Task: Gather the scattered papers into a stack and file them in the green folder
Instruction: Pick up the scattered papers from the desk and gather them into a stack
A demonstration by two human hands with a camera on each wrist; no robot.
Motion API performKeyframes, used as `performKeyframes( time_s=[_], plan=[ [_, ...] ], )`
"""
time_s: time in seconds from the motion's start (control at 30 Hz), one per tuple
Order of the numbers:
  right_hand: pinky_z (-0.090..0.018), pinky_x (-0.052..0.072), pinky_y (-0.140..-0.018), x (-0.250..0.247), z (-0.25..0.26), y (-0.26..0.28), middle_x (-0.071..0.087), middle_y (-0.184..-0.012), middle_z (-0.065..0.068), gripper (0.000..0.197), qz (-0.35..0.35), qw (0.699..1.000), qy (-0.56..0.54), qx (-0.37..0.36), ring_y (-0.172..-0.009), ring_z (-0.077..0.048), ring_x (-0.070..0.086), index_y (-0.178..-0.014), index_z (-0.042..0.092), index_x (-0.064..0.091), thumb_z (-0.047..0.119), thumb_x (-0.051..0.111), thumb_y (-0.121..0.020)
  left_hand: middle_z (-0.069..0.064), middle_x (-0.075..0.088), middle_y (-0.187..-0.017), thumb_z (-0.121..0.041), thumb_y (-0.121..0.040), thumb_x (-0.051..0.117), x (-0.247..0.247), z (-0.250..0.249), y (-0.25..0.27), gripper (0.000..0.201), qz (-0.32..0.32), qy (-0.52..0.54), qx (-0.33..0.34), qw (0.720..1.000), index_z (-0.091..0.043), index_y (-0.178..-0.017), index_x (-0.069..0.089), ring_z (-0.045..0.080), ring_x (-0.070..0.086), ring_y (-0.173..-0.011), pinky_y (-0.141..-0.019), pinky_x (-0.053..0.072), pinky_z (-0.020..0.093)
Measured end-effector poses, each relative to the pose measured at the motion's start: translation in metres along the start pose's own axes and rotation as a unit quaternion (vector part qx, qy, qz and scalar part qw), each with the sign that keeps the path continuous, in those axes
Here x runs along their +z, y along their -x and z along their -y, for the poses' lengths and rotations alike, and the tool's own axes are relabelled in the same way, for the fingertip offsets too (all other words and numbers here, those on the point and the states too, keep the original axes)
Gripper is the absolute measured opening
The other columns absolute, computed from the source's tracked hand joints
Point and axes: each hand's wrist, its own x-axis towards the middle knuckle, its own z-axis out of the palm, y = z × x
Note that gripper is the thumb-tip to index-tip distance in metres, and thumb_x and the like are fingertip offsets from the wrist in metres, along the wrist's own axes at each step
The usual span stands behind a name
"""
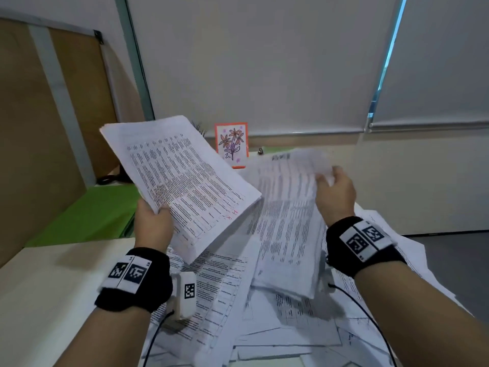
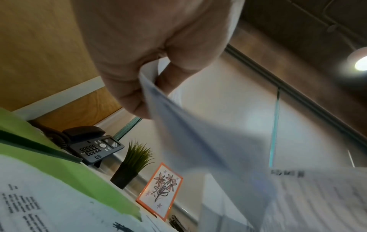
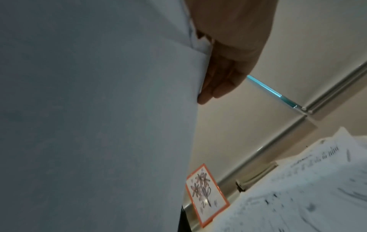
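Note:
My left hand [image 1: 153, 218] grips the lower corner of a thick stack of printed papers [image 1: 182, 181], lifted and tilted above the desk; the left wrist view shows its fingers [image 2: 131, 97] curled round the stack's edge [image 2: 198, 141]. My right hand [image 1: 334, 192] holds a second, blurred bundle of papers [image 1: 288, 215] by its right edge, raised over the pile; its fingers [image 3: 222, 78] lie against the sheets [image 3: 99, 125]. More loose papers [image 1: 264, 327] lie scattered on the desk below. The green folder [image 1: 87, 215] lies open at the left.
A framed flower drawing [image 1: 232, 144] stands at the back of the desk, with a small potted plant [image 2: 133, 163] and a desk phone [image 2: 93, 144] to its left. A wooden partition [image 1: 39, 128] borders the left. White desk surface [image 1: 53, 287] shows at front left.

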Motion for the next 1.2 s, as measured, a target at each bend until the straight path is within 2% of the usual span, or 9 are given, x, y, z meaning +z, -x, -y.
performKeyframes(
  time_s=[0.2, 0.3, 0.47, 0.53, 0.67, 0.93, 1.07, 1.13, 1.2],
  plan=[
    [-0.024, 0.047, -0.074, -0.027, 0.021, -0.015, 0.06, -0.1, 0.002, 0.023, -0.145, 0.973, -0.165, -0.067, -0.087, -0.01, 0.057, -0.117, 0.008, 0.053, 0.019, 0.05, -0.097, 0.019, 0.052, -0.107, -0.013, -0.097, 0.045, -0.004, 0.005, -0.002, 0.011, 0.003, -0.038, -0.015, 0.999, -0.007, -0.105, 0.039, 0.033, 0.052, -0.096, -0.089, 0.043, 0.044],
    [-0.008, 0.046, -0.079, -0.034, 0.032, -0.021, 0.062, -0.104, 0.007, 0.023, -0.152, 0.952, -0.253, -0.083, -0.088, 0.008, 0.058, -0.119, 0.013, 0.052, 0.017, 0.051, -0.097, 0.015, 0.051, -0.104, -0.012, -0.097, 0.042, -0.01, 0.004, -0.004, 0.011, -0.004, -0.047, -0.02, 0.999, -0.009, -0.108, 0.04, 0.036, 0.054, -0.097, -0.081, 0.043, 0.042],
    [-0.018, 0.048, -0.09, -0.03, 0.047, -0.016, 0.062, -0.109, -0.002, 0.029, -0.126, 0.937, -0.308, -0.103, -0.095, -0.002, 0.06, -0.124, 0.004, 0.047, 0.015, 0.05, -0.097, 0.009, 0.051, -0.105, -0.009, -0.097, 0.04, -0.017, 0.001, -0.005, 0.027, -0.008, -0.034, -0.017, 0.999, -0.01, -0.123, 0.043, 0.027, 0.048, -0.088, -0.078, 0.038, 0.037],
    [-0.023, 0.052, -0.085, -0.029, 0.052, -0.012, 0.062, -0.107, -0.007, 0.036, -0.128, 0.932, -0.318, -0.115, -0.092, -0.006, 0.061, -0.126, -0.003, 0.045, 0.015, 0.051, -0.096, 0.011, 0.054, -0.105, -0.005, -0.093, 0.039, -0.021, 0.001, -0.007, 0.032, -0.019, -0.04, -0.018, 0.999, -0.013, -0.123, 0.045, 0.03, 0.051, -0.09, -0.081, 0.043, 0.039],
    [-0.013, 0.051, -0.069, -0.033, 0.061, -0.011, 0.063, -0.101, -0.006, 0.036, -0.147, 0.913, -0.366, -0.108, -0.076, 0.004, 0.062, -0.127, -0.004, 0.046, 0.012, 0.053, -0.095, 0.016, 0.058, -0.108, -0.001, -0.088, 0.036, -0.031, 0.001, -0.012, 0.036, -0.051, -0.046, -0.026, 0.997, -0.014, -0.12, 0.046, 0.035, 0.055, -0.097, -0.09, 0.047, 0.047],
    [-0.009, 0.05, -0.066, -0.008, 0.05, 0.001, 0.063, -0.096, 0.012, 0.02, -0.016, 0.942, -0.327, -0.071, -0.075, 0.01, 0.065, -0.112, 0.02, 0.049, 0.006, 0.046, -0.098, -0.001, 0.061, -0.093, -0.004, -0.096, 0.045, -0.023, -0.008, 0.008, 0.031, 0.072, 0.05, -0.006, 0.996, -0.023, -0.119, 0.052, 0.015, 0.054, -0.078, -0.065, 0.041, 0.028],
    [-0.019, 0.053, -0.074, 0.009, 0.038, 0.011, 0.064, -0.098, 0.011, 0.018, 0.059, 0.956, -0.281, -0.05, -0.089, -0.001, 0.065, -0.114, 0.019, 0.049, 0.012, 0.046, -0.098, 0.003, 0.064, -0.104, 0.0, -0.094, 0.047, -0.014, -0.013, 0.018, 0.031, 0.151, 0.105, -0.016, 0.983, -0.018, -0.119, 0.054, 0.01, 0.059, -0.085, -0.081, 0.045, 0.029],
    [-0.025, 0.053, -0.08, 0.015, 0.035, 0.016, 0.063, -0.101, 0.01, 0.015, 0.087, 0.957, -0.272, -0.043, -0.097, -0.011, 0.063, -0.112, 0.021, 0.048, 0.015, 0.045, -0.098, -0.007, 0.063, -0.107, -0.021, -0.097, 0.048, -0.012, -0.017, 0.026, 0.03, 0.169, 0.142, -0.015, 0.975, -0.017, -0.126, 0.053, 0.007, 0.059, -0.094, -0.091, 0.043, 0.031],
    [-0.017, 0.054, -0.072, 0.018, 0.036, 0.019, 0.062, -0.099, 0.01, 0.012, 0.109, 0.957, -0.266, -0.043, -0.093, -0.008, 0.062, -0.109, 0.02, 0.046, 0.015, 0.044, -0.099, -0.012, 0.061, -0.12, -0.059, -0.086, 0.052, -0.009, -0.019, 0.033, 0.058, 0.203, 0.151, -0.008, 0.968, -0.023, -0.131, 0.051, 0.006, 0.057, -0.11, -0.102, 0.039, 0.035]
  ],
)
